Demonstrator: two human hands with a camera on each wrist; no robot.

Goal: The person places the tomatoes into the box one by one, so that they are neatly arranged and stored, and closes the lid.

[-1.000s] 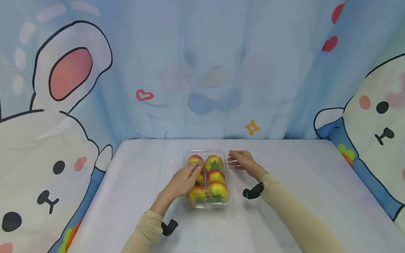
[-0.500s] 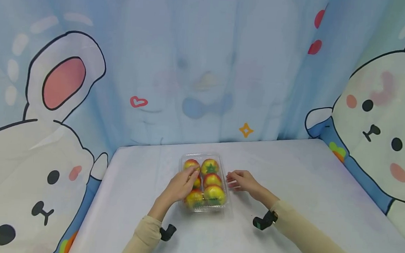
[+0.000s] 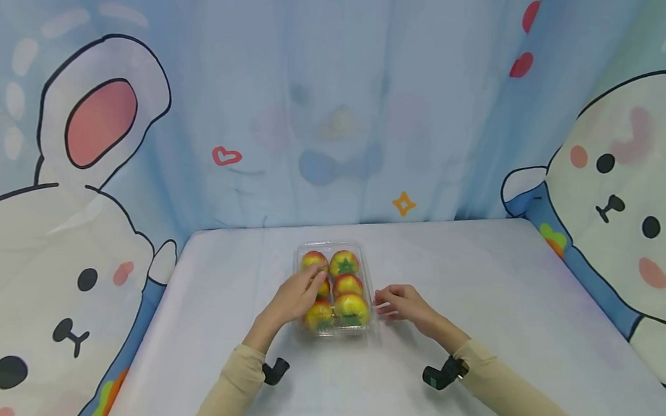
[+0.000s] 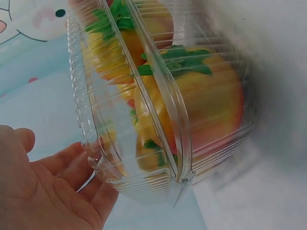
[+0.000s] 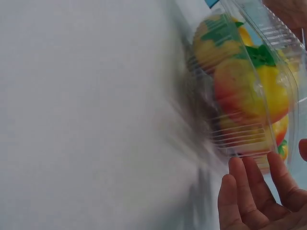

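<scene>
A clear plastic clamshell box (image 3: 337, 332) sits on the table with its lid down. Inside are several yellow-and-red fruits (image 3: 352, 308) with green leafy tops, like persimmons. My left hand (image 3: 295, 295) lies over the box's left side, hiding part of the fruit there; in the left wrist view its extended fingers (image 4: 72, 165) reach the lid's edge. Just right of the box is my right hand (image 3: 409, 308). Its loosely bent fingers (image 5: 243, 189) point at the side wall in the right wrist view, very near or touching it.
A white cloth covers the table (image 3: 450, 260). Behind it hangs a blue curtain (image 3: 339, 106) printed with cartoon rabbits. A small black device (image 3: 445, 372) is strapped at my right wrist and another (image 3: 275, 371) at my left.
My right hand has slid along the box's right side from the far end towards me. My left hand stays over the left side. The whole view has shifted slightly.
</scene>
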